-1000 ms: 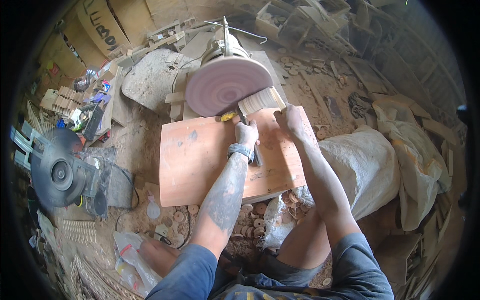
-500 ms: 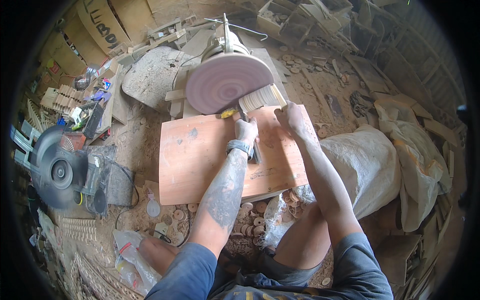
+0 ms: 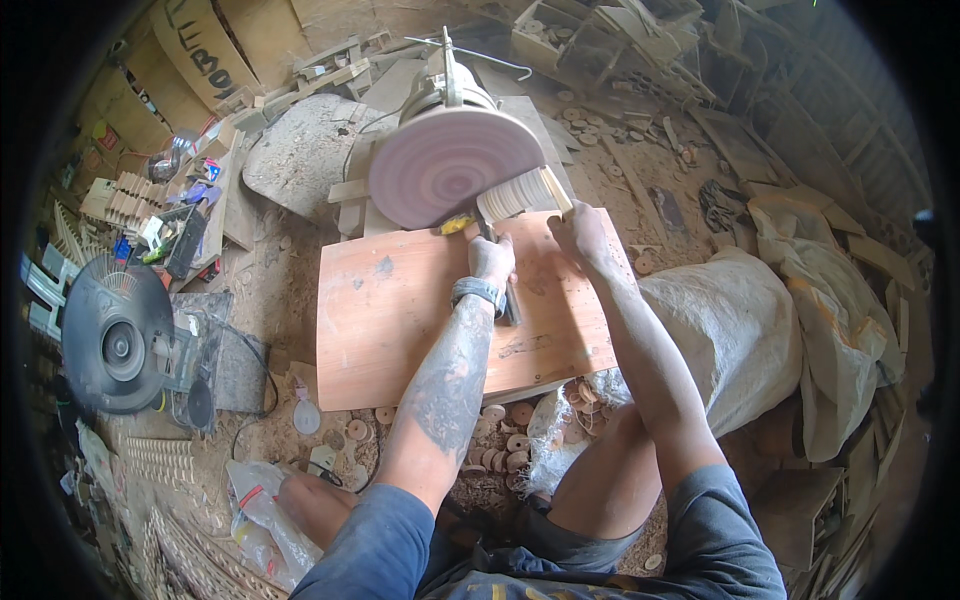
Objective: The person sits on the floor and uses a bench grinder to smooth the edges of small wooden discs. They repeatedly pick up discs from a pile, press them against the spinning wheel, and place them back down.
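A large round sanding disc [image 3: 455,172] stands upright at the far edge of a reddish wooden board [image 3: 390,320]. Against the disc's lower right lies a ribbed roll of stacked wooden discs [image 3: 512,197], with a pale wooden strip [image 3: 556,190] at its right end. My right hand [image 3: 580,235] is closed around the near end of that strip. My left hand [image 3: 490,262] is closed over a dark bar [image 3: 514,306] on the board, just below the roll. Beside its far end sits a yellow piece [image 3: 457,224], partly hidden. My left fingers are partly hidden too.
On the left is a machine with a big dark wheel [image 3: 118,335]. A crate of tools [image 3: 182,240] stands behind it. White sacks [image 3: 725,320] fill the right side. Several small wooden discs [image 3: 505,455] lie on the dusty floor below the board; scrap wood is piled at the back right.
Both hands, the roll and the sanding disc keep nearly the same places. The whole view has shifted very slightly.
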`<state>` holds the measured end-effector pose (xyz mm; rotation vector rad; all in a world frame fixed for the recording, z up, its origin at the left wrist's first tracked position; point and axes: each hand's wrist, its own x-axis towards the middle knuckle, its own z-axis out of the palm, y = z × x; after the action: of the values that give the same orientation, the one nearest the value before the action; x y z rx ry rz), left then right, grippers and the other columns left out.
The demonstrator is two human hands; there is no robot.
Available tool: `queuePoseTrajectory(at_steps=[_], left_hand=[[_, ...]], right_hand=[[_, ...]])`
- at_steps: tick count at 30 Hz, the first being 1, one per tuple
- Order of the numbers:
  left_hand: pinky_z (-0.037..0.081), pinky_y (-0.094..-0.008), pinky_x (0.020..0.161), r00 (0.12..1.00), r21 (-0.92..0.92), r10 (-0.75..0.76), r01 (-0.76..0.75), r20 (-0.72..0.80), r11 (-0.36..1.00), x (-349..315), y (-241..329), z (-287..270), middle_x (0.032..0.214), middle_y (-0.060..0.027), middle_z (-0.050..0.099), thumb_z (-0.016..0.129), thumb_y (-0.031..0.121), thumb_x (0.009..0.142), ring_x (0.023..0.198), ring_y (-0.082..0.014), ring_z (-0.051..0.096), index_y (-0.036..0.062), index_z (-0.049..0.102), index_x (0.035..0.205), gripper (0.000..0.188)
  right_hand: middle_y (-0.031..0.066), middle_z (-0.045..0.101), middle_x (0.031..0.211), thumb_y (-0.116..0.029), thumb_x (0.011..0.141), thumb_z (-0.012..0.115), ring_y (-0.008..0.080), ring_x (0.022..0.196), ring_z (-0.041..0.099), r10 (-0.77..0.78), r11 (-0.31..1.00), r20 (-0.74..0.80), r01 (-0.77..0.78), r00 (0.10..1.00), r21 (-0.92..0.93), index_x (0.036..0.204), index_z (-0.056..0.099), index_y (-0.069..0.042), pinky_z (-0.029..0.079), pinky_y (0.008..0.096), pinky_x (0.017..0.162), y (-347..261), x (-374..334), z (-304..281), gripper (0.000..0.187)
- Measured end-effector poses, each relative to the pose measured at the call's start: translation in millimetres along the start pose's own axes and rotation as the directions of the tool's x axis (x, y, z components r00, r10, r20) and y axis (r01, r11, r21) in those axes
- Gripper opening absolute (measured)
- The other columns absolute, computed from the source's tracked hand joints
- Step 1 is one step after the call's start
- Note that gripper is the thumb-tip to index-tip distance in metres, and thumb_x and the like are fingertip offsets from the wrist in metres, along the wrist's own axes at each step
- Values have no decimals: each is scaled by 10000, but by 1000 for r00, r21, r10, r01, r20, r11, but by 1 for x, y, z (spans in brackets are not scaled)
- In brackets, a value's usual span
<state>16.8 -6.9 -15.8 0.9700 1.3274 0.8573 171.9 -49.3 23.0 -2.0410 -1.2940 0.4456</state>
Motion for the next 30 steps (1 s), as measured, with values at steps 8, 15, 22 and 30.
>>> queuePoseTrajectory(at_steps=[8,15,22,30], left_hand=[[396,-312,328,1000,14,13,-13,-10,1000,-7,4,3,624,-57,542,616,182,950,423,-166,517,-13,521,959,218],[362,-297,342,1000,-23,2,-2,6,1000,-9,4,4,622,-25,489,607,158,961,436,-126,468,26,500,959,169],[413,-314,338,1000,23,7,-6,-21,1000,-8,3,4,647,-74,581,608,223,954,433,-176,539,-37,541,1016,276],[347,-302,339,999,-13,-3,3,-33,1000,-5,0,6,567,-5,449,605,171,969,402,-129,431,50,479,817,232]], right_hand=[[264,683,842,-192,813,648,414,870,676,-26,1000,-18,26,999,-3,942,636,53,522,463,796,6,4,2,277],[286,668,853,-222,783,680,439,876,666,-70,997,-17,70,997,-44,933,648,34,521,494,783,20,15,7,299],[206,658,651,-207,784,692,317,599,666,-182,983,-158,177,971,-44,808,679,38,518,420,612,27,17,17,246],[200,651,634,-199,789,684,319,587,660,-176,984,-160,176,971,-12,822,673,32,515,428,605,32,18,20,233]])
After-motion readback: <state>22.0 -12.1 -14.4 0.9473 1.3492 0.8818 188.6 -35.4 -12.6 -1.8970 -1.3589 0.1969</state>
